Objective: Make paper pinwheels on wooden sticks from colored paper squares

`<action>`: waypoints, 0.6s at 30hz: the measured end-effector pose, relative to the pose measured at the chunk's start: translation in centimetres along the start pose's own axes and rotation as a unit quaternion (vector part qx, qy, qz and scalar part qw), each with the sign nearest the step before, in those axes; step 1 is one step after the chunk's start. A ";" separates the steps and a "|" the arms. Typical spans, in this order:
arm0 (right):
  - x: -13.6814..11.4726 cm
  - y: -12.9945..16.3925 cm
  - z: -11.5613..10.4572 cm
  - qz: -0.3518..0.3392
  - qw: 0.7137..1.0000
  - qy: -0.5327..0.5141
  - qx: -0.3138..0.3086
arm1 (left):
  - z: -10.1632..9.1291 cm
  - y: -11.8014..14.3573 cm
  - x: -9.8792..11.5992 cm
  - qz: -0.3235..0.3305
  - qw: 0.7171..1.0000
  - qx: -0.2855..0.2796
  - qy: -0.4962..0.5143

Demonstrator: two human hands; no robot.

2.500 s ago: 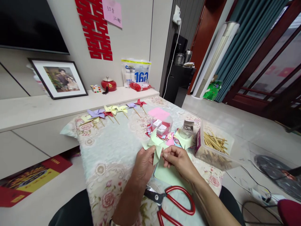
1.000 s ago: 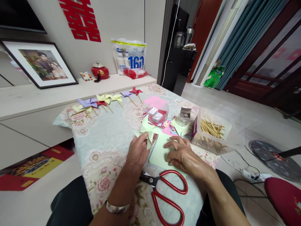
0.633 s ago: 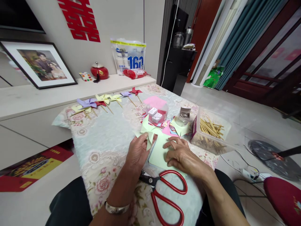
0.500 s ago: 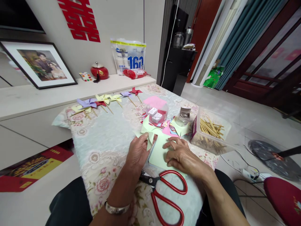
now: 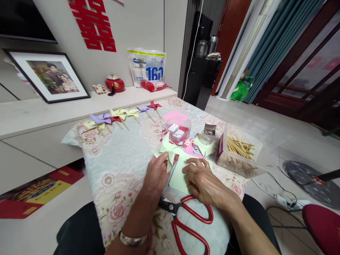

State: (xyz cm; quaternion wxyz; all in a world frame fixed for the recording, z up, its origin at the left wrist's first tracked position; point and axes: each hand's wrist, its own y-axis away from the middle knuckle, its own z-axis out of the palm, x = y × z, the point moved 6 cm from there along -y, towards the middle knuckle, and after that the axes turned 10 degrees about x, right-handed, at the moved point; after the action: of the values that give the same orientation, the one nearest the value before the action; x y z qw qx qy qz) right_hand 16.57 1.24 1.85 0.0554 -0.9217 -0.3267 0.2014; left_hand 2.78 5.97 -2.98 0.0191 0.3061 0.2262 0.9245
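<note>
My left hand is closed on a folded pale green paper pinwheel, pinched between thumb and fingers. Right of it, my right hand hovers over or rests on a stack of pale green paper sheets, its fingers bent and somewhat apart. Nothing shows in them, though the fingertips are partly hidden. Below both hands lie scissors with red handles, their blades partly under my left wrist. More cut green paper lies just beyond my left hand.
Several finished pinwheels on sticks line the table's far left edge. A clear round tub with small white boxes, a small container of metal pins and a plastic box of wooden sticks stand beyond my right hand. A floral cloth covers the table.
The view has tilted up slightly. My right hand has shifted a little left over the paper stack, its fingers more bent. My left hand keeps its hold on the pinwheel.
</note>
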 end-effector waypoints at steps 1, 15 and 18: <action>-0.1 -0.1 0.0 0.000 1.000 0.000 0.005 | 0.0 0.0 0.0 -0.001 1.000 0.001 -0.002; 0.1 -1.7 -5.4 0.049 0.970 -0.165 0.173 | 1.3 0.9 0.3 0.097 0.989 -0.025 -0.106; -0.8 -2.3 -5.6 0.013 0.960 -0.151 0.234 | 1.3 1.1 0.0 0.113 0.983 -0.032 -0.141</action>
State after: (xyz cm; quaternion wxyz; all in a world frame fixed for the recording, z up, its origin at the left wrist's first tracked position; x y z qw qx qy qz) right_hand 16.96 2.74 7.76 0.2172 -0.8459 -0.2626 0.4102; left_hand 3.58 5.53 -1.60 -0.0436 0.4558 0.1559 0.8752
